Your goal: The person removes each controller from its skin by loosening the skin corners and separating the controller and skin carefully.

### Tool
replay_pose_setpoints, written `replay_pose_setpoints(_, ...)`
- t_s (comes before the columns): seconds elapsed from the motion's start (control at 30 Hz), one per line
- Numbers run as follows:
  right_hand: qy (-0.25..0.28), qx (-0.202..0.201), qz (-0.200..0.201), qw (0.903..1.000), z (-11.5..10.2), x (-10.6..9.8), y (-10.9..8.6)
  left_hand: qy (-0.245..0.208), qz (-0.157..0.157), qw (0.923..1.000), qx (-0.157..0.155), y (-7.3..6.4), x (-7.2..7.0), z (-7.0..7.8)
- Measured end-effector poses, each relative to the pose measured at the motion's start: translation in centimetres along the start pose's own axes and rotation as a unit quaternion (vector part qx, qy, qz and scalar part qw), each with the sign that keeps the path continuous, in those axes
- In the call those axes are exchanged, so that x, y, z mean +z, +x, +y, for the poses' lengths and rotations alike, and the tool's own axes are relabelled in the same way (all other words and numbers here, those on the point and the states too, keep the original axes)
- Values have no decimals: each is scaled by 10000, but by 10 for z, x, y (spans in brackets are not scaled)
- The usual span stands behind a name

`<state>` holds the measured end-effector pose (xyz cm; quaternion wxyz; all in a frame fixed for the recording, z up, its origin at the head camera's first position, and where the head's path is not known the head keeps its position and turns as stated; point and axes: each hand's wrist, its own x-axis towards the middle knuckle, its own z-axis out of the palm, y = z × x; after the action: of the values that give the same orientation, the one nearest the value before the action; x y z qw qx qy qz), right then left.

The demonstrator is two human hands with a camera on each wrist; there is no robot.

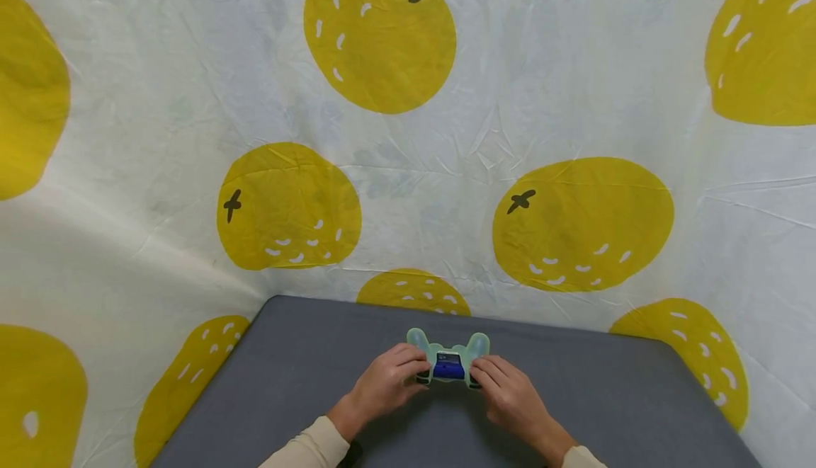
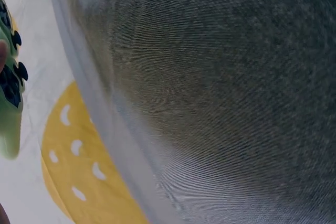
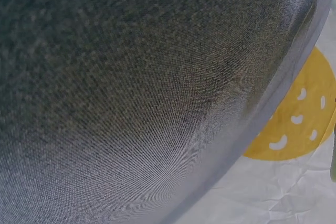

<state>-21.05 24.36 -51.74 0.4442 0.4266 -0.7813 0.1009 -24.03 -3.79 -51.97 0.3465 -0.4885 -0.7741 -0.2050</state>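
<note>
Both hands hold a game controller (image 1: 448, 366) with a pale green shell and a blue block in its middle. Its two handles point away from the person, toward the back of the table. The left hand (image 1: 390, 377) grips its left end and the right hand (image 1: 506, 391) its right end. At the left edge of the left wrist view, the controller (image 2: 11, 85) appears side-on with dark thumbsticks, and bits of fingers lie at the frame's edge. In the right wrist view only a green sliver shows at the right edge; the right hand is hardly visible there.
A dark grey cloth-covered table (image 1: 306, 355) lies under the hands, and a shadow falls on it below the controller. White fabric (image 1: 421, 206) printed with large yellow fruits hangs behind the table and along its sides. A small dark object (image 1: 350, 454) shows beside the left sleeve.
</note>
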Motion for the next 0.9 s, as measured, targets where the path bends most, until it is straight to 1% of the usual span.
replay_pose_setpoints(0.07,46,-25,7,10000,1,1,0,-82,53,10000,-1,-1,2,-2)
replay_pose_setpoints(0.27,161,-78,38,9998,4,4,-2,-183,227,9995,125,-5,6,-7)
replay_pose_setpoints(0.43,239,-75,52,9997,6,6,-5,-400,88,9991,-91,-5,7,-7)
replay_pose_setpoints(0.6,260,-61,-66,9996,9,8,-8,-481,-17,9984,-299,-4,9,-7)
replay_pose_setpoints(0.9,394,-72,-157,9991,16,15,-9,-596,-147,9971,-450,-6,17,-15)
